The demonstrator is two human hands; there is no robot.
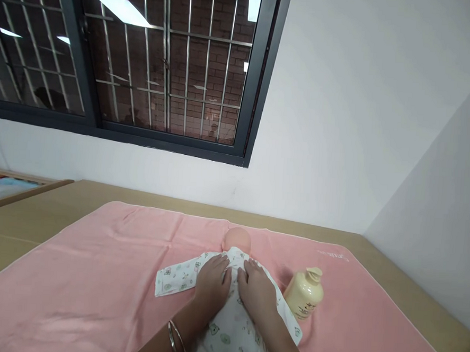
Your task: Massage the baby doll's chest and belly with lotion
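A baby doll point(237, 241) lies on a pink mat, its smooth round head pointing away from me. It is dressed in a white garment point(227, 329) with small printed figures, one sleeve stretched to the left and the other angled down to the right. On the upper left of the garment rests my left hand point(213, 281), laid flat with its fingers out. My right hand point(257, 289) lies the same way on the upper right. Neither hand grips anything that I can see. A pale yellow pump bottle point(304, 293) stands beside the right sleeve.
The pink mat point(93, 273) covers much of a wooden table point(94, 189). Behind the table rises a white wall point(326, 123) with a dark-framed, barred window point(244, 158). At the far left is a wooden-edged surface with bluish cloth point(3, 189).
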